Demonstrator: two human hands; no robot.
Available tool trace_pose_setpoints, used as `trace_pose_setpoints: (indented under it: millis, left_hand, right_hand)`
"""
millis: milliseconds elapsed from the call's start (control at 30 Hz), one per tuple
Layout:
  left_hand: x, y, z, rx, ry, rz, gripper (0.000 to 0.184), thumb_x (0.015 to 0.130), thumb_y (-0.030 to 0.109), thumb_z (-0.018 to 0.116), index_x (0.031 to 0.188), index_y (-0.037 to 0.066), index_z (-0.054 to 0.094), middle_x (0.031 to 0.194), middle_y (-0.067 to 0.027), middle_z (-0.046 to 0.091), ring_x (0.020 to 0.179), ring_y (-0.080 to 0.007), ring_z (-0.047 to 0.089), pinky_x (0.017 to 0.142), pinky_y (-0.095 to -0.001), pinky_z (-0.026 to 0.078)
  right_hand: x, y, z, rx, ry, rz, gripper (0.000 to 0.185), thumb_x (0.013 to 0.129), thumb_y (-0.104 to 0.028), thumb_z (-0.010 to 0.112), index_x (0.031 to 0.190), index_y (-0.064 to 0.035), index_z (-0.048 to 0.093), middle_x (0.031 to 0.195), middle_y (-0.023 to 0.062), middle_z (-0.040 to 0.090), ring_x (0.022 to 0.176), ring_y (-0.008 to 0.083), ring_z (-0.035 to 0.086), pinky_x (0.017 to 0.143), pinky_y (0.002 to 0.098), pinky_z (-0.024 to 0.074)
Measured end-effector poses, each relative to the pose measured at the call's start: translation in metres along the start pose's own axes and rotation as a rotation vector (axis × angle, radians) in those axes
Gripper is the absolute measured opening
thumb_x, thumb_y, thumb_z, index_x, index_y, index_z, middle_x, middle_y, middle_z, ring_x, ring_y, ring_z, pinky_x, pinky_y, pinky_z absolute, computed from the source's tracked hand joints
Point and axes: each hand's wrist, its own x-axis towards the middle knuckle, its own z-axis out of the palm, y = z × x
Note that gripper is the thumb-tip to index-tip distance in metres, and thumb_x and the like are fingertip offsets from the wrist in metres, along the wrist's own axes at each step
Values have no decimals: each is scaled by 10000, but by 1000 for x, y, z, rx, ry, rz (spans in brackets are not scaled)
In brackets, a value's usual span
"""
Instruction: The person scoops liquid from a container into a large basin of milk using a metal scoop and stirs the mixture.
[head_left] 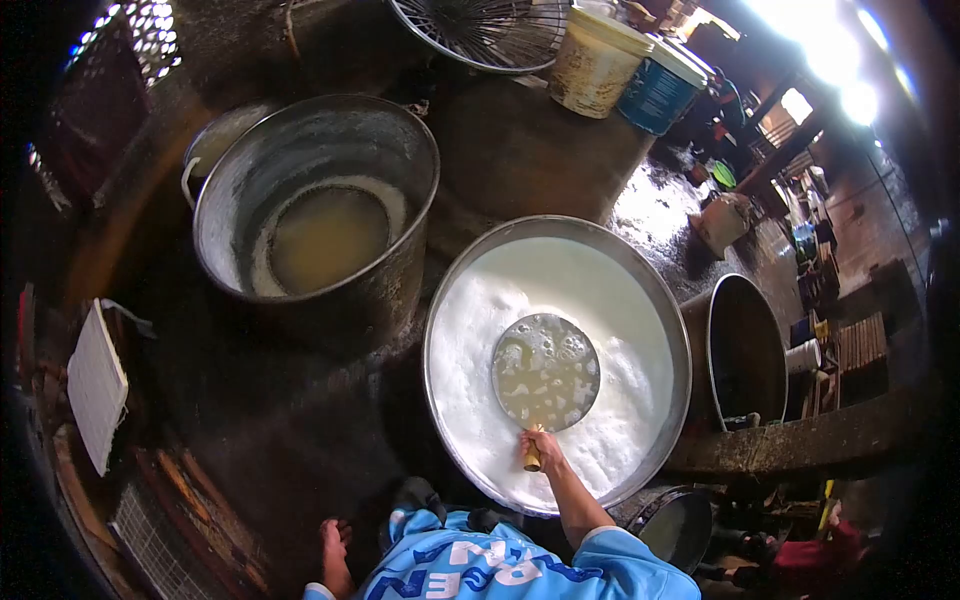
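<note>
My right hand is wrapped round the short yellowish-brown handle of a round dipper. Cloudy, pale yellow liquid with patches of foam shows inside the dipper's rim. It is over a wide metal vat of white, milky liquid, with thick foam on the left and near side. How deep the dipper sits in the liquid I cannot tell. Low at my left side hangs my left hand, away from the vat, its fingers loosely apart and nothing seen in them.
Left of the vat stands a deep metal pot with murky yellowish liquid low inside. A large dark drum is close on the right. Buckets and a wire-ribbed round rack stand behind. A white board leans at far left.
</note>
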Motion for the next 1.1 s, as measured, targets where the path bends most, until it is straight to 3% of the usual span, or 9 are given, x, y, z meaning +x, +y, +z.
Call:
trace_pose_setpoints:
  millis: [300,367,700,833,900,967,1033,1067,1100]
  left_hand:
    - [-21,1,40,87,21,118,181,831,229,513,994,155,542,771,-28,610,569,-172,590,482,-322,456]
    - [-35,12,58,114,4,147,180,837,216,506,998,146,546,767,-28,610,565,-164,588,475,-315,452]
    - [-70,32,122,294,-102,245,196,857,180,461,1005,137,581,778,-28,620,573,-145,584,447,-276,410]
    - [-72,32,130,320,-122,221,196,862,168,436,991,138,580,763,-29,613,538,-147,564,423,-263,385]
    - [-68,35,130,274,-164,204,180,864,148,426,964,132,575,731,-36,592,507,-144,543,389,-250,351]
    - [-65,43,133,278,-155,213,172,864,144,426,953,130,572,715,-39,580,504,-141,540,377,-249,341]
    - [-58,59,139,290,-148,224,173,864,139,426,954,131,574,717,-36,584,504,-139,542,378,-242,341]
    - [-55,68,143,294,-145,229,173,864,136,426,954,131,574,718,-35,586,505,-138,543,379,-239,341]
    - [-48,79,148,275,-188,232,175,866,139,426,958,129,574,730,-36,594,513,-138,550,383,-242,351]
  right_hand:
    - [-20,-13,-80,-97,-2,-192,51,777,-11,563,755,2,518,610,98,534,473,246,547,462,375,498]
    - [-17,-26,-98,-116,129,-94,89,757,-31,595,765,1,513,600,98,514,458,244,527,439,380,484]
    - [-94,-73,-212,-331,465,-388,45,684,-5,585,724,14,573,590,101,530,450,225,516,385,367,411]
    - [-130,-98,-249,-566,868,-744,138,655,-14,660,769,0,585,676,90,553,541,200,540,460,352,421]
    - [-150,-117,-279,-922,1024,-1076,181,658,-47,671,805,-7,572,673,72,544,518,186,527,452,362,429]
    - [-178,-142,-270,-739,1095,-947,241,651,-63,669,850,10,555,676,77,555,575,221,560,516,385,463]
    - [-246,-168,-183,-630,965,-837,319,688,-91,673,928,38,507,772,163,620,708,314,628,617,409,496]
    - [-237,-177,-188,-900,958,-1147,365,702,-85,662,1008,27,498,816,148,616,708,300,626,609,407,496]
    - [-233,-187,-170,-1024,909,-1225,398,706,-84,660,1050,21,488,827,147,614,728,290,629,630,409,498]
